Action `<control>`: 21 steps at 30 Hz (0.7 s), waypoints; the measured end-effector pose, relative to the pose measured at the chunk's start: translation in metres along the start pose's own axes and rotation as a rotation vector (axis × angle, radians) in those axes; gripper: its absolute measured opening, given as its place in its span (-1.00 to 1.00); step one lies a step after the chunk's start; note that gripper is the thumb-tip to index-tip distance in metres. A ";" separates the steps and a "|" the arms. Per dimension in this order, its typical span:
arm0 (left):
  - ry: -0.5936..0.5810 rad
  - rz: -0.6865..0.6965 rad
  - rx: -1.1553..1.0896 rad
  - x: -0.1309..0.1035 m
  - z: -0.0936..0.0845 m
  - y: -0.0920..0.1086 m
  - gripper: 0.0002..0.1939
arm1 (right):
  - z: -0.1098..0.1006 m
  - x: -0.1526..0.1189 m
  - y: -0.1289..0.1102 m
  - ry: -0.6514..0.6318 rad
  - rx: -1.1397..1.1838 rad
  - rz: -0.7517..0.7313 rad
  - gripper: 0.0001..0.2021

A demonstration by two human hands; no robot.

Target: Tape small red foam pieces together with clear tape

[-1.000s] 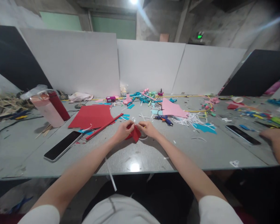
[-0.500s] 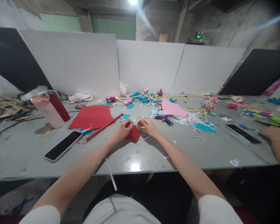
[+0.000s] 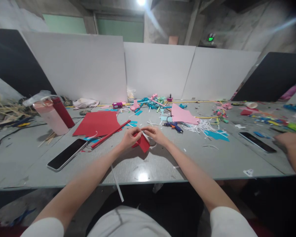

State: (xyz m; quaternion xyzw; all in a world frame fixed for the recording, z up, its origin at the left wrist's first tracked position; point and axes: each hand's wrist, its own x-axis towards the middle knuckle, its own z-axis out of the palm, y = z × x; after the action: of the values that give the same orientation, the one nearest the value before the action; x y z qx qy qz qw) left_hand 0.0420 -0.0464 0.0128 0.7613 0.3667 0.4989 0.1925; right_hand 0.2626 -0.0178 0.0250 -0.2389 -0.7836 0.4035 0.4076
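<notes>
A small folded piece of red paper [image 3: 144, 144] hangs from my left hand [image 3: 130, 138], whose thumb and fingers pinch its upper left part. My right hand [image 3: 156, 135] meets it at the top edge of the paper, fingertips pressed together there. Something small and pale shows between the two hands, too small to name. Beneath my right hand, a curved white strip [image 3: 153, 145] lies on the table. To the left are a large red sheet [image 3: 96, 122] and a narrow red paper strip [image 3: 111, 134].
A phone [image 3: 67, 154] and a pink bottle [image 3: 51, 118] stand to my left. Beyond my right hand lie a blue glue gun [image 3: 173, 126], a pink sheet [image 3: 184, 114] and white paper shreds [image 3: 202, 126]. Another person's hand [image 3: 289, 144] rests at far right near a second phone [image 3: 257, 142].
The yellow item at my right fingers no longer shows. My right fingertips have moved left, closer to my left hand, and the red paper now hangs lower and shows more of its face.
</notes>
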 end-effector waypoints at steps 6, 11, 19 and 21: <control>0.048 -0.034 0.000 0.000 -0.003 0.001 -0.80 | 0.003 -0.003 0.009 -0.056 0.078 0.067 -0.58; 0.086 -0.113 0.048 0.003 -0.003 0.009 -0.82 | 0.001 0.001 0.008 0.072 -0.047 0.121 -0.58; 0.151 -0.118 0.154 0.004 -0.001 0.006 -0.81 | -0.006 0.005 0.007 0.267 -0.056 0.137 -0.59; 0.156 -0.118 0.177 0.004 -0.001 0.004 -0.81 | -0.006 0.005 0.005 0.219 0.069 0.172 -0.57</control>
State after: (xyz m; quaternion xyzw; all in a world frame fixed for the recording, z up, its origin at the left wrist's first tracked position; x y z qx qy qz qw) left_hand 0.0434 -0.0459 0.0180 0.7114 0.4674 0.5098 0.1245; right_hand 0.2651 -0.0084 0.0251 -0.3338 -0.6968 0.4349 0.4626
